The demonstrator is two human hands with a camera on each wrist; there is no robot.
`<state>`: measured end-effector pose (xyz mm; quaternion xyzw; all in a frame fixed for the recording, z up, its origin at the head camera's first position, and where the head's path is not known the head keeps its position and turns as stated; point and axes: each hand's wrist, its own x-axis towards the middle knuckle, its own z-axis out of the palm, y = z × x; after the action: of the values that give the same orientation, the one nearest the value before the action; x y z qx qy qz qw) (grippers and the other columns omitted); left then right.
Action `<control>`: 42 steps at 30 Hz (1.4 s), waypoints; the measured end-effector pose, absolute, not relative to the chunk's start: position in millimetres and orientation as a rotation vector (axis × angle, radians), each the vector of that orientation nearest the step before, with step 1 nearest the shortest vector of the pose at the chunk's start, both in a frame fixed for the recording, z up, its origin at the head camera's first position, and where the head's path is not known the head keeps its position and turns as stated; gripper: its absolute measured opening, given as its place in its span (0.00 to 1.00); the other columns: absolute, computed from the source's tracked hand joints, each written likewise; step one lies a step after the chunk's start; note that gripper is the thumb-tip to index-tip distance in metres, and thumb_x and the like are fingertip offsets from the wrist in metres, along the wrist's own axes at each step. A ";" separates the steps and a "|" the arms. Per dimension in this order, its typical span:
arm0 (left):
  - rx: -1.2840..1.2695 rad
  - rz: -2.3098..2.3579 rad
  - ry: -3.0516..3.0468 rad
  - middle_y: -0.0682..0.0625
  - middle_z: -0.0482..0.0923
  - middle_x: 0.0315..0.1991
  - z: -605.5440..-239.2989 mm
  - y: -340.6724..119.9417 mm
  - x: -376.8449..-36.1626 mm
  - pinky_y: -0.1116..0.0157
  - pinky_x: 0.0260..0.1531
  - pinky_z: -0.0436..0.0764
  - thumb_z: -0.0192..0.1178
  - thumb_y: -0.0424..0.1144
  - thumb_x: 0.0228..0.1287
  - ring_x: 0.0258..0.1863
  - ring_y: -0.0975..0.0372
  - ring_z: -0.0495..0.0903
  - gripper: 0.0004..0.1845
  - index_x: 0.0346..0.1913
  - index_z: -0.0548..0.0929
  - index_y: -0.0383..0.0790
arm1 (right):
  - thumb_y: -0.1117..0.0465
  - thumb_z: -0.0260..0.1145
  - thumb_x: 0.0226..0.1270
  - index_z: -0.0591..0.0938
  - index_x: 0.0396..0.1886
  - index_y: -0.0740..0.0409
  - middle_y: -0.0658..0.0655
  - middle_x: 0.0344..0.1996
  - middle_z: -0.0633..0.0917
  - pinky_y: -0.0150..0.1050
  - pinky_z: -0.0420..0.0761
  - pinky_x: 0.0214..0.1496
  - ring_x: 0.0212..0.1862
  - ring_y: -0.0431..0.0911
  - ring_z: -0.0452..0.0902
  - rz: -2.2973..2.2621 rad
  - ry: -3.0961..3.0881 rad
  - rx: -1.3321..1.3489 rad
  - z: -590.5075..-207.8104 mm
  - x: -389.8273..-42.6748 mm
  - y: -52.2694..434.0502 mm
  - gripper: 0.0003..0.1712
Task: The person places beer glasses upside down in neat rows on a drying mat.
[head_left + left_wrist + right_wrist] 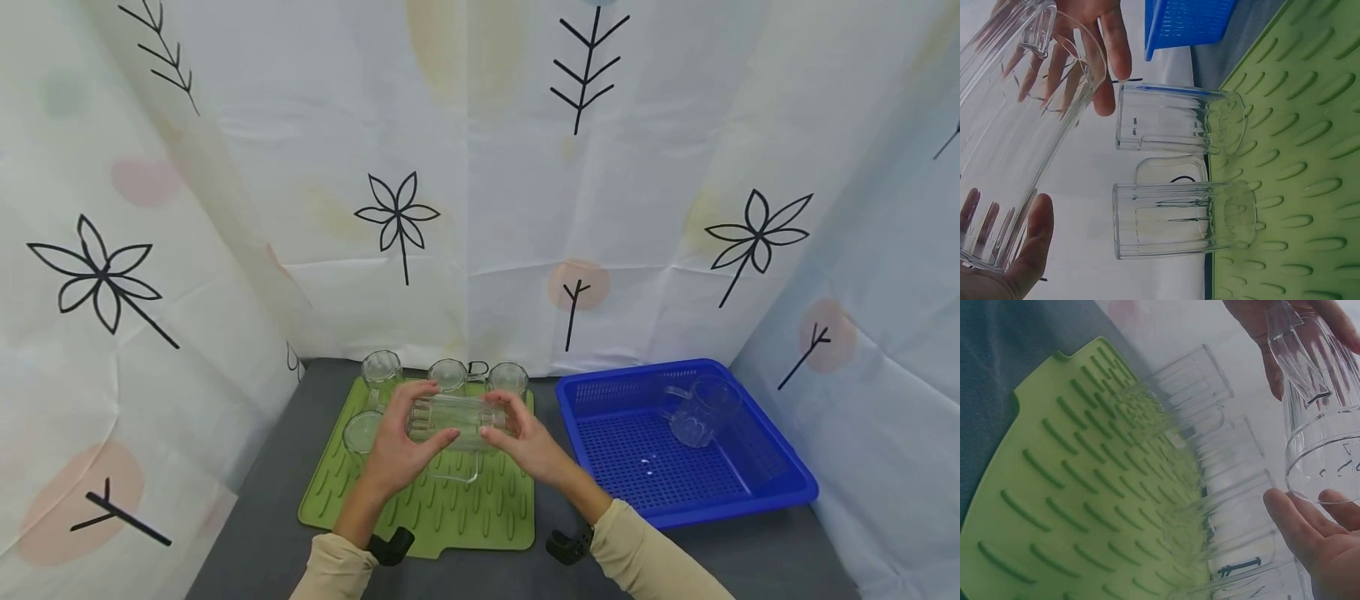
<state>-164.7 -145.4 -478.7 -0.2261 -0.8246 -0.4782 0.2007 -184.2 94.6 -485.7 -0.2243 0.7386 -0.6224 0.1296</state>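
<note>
Pitcher: a clear ribbed pitcher [455,422] lies on its side in mid-air, above the middle of the green mat; its handle hangs down toward the mat; both hands carry it, one at each end.
Left hand: the left hand [399,446] grips the pitcher's left end, fingers curled over the top and thumb underneath; in the left wrist view the thumb [1030,250] lies along the clear wall.
Right hand: the right hand [528,440] clasps the right end, fingers curved round it; the right wrist view shows the open rim of the pitcher [1324,425] resting against the fingers [1300,525].
Mat: the green mat [427,508] lies flat on the grey tabletop [255,542], its raised ribs plain to see; it sits just left of the basket.
Glasses: four clear glasses stand on the mat's far and left side; one at the back left [381,368], two at the back behind the pitcher [448,375] [507,379], one on the left [362,432] just beside the left hand.
Basket: a blue basket [780,492] sits to the right on the tabletop, well apart from the hands; a clear mug [697,411] lies tipped in its far corner.
Backdrop: a white curtain [480,208] with leaf prints hangs round the tabletop.
</note>
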 end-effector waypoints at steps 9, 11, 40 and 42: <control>-0.634 -1.329 -2.208 0.43 0.70 0.70 -482.3 -142.9 -165.5 0.51 0.66 0.73 0.75 0.32 0.57 0.70 0.50 0.69 0.36 0.68 0.74 0.48 | 0.48 0.59 0.80 0.57 0.81 0.52 0.64 0.79 0.62 0.54 0.82 0.62 0.69 0.63 0.74 -1.627 2.213 -0.595 -495.7 -181.0 92.4 0.38; -0.658 -1.308 -2.209 0.40 0.70 0.69 -481.8 -143.5 -166.0 0.50 0.65 0.73 0.76 0.32 0.55 0.70 0.49 0.69 0.36 0.68 0.75 0.47 | 0.44 0.58 0.79 0.57 0.82 0.48 0.61 0.80 0.62 0.58 0.81 0.63 0.70 0.62 0.73 -1.549 2.257 -0.572 -496.9 -179.2 92.6 0.39; -0.590 -1.010 -2.378 0.38 0.70 0.70 -497.6 -145.5 -168.1 0.37 0.57 0.78 0.80 0.38 0.53 0.70 0.43 0.69 0.33 0.64 0.82 0.51 | 0.26 0.64 0.62 0.53 0.84 0.45 0.63 0.83 0.50 0.74 0.56 0.76 0.82 0.69 0.42 -0.697 3.076 -0.629 -479.5 -176.1 132.1 0.59; -0.602 -0.944 -2.385 0.38 0.71 0.69 -500.9 -144.8 -169.9 0.38 0.57 0.78 0.80 0.39 0.52 0.69 0.42 0.69 0.33 0.63 0.83 0.51 | 0.23 0.63 0.60 0.50 0.85 0.43 0.63 0.84 0.46 0.75 0.52 0.76 0.83 0.69 0.38 -0.627 3.104 -0.617 -479.9 -176.4 133.9 0.62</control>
<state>-169.9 -144.8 -500.9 -0.2210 -0.8764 -0.3467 0.2507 -176.4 133.9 -479.9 -0.1912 0.9612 -0.1942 -0.0422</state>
